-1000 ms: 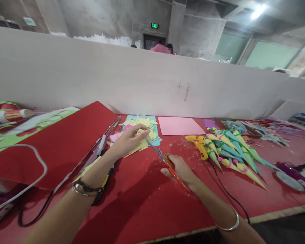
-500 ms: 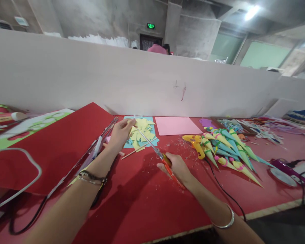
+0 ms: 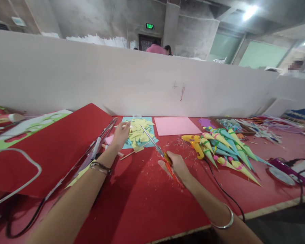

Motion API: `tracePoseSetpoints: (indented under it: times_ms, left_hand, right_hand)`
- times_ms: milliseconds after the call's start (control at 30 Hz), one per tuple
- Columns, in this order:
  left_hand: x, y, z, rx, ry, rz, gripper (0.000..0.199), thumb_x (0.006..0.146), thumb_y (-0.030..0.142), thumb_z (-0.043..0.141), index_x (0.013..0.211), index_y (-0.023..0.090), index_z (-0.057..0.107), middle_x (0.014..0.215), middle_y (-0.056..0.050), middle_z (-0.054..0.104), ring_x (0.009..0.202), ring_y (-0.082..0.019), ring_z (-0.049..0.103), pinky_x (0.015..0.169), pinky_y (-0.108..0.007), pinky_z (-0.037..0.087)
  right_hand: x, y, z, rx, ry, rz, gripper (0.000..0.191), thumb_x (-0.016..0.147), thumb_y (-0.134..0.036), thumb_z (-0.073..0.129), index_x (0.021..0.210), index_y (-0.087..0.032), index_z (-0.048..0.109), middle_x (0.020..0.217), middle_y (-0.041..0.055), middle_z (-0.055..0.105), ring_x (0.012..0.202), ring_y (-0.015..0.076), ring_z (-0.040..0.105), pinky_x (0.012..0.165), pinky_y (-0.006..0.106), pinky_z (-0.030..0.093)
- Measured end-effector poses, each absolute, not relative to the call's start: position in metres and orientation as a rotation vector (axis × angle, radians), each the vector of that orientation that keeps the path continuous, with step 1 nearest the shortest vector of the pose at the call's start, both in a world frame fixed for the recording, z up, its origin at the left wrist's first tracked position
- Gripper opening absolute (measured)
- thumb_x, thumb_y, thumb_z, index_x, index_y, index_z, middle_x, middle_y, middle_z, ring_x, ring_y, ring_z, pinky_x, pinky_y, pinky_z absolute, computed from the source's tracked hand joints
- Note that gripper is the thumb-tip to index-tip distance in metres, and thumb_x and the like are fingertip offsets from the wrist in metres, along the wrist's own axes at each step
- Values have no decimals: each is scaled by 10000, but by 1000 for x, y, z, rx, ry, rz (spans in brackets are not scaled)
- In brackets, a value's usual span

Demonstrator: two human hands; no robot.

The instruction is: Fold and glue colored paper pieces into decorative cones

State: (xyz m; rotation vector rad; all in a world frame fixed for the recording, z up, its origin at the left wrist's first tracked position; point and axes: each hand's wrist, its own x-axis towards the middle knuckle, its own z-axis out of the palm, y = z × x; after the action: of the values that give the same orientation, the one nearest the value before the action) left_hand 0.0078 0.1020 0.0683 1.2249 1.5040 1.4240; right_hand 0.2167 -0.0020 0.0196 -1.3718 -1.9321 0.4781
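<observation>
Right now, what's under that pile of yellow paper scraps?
Blue paper shows around the edges of the yellow scraps. The middle is covered, so I can't tell whether anything else lies beneath.

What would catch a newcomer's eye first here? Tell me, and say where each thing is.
Most likely the bundle of yellow, blue and green cones on the right of the red table, with a yellow glue gun just left of it. Then, near the middle, the orange-handled scissors in the right hand, blades pointing toward the yellow paper scraps, with the left hand at their left edge.
</observation>
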Motion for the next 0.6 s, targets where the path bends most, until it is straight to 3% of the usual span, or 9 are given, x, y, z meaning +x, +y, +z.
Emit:
tracePoseSetpoints:
  times_ms: [200,300,467,600]
  left_hand:
    - [13,63,64,937,1333,1258,343,735,527,357,757,192,427,458,77,405,268,-45,209,312,-182,167]
    - [19,41,57,875,1238,1204,405,744,559,305,873,193,422,516,71,424,288,-40,220,316,-171,169]
    - [20,17,49,903,1112,1090,474,665,392,596,1070,235,405,576,88,414,361,-27,298,349,-143,197]
    - [16,13,44,1065,996,1062,691,614,213,664,1200,288,306,690,80,466,483,-31,392,427,-134,288]
  right_hand:
    - [216,-2,22,-1405,-1909,537,334,707,-399,534,580,-201,296,505,-75,317,457,68,275,445,192,208]
    - [216,-1,21,-1407,-1823,614,333,714,-406,529,583,-198,304,511,-77,308,465,68,291,449,189,220]
    - [216,3,22,-1364,-1672,763,297,732,-440,503,635,-196,365,551,-68,367,502,84,347,480,201,271]
    - [209,16,25,-1337,-1568,927,307,717,-469,520,651,-193,403,554,-66,405,522,97,380,495,211,292]
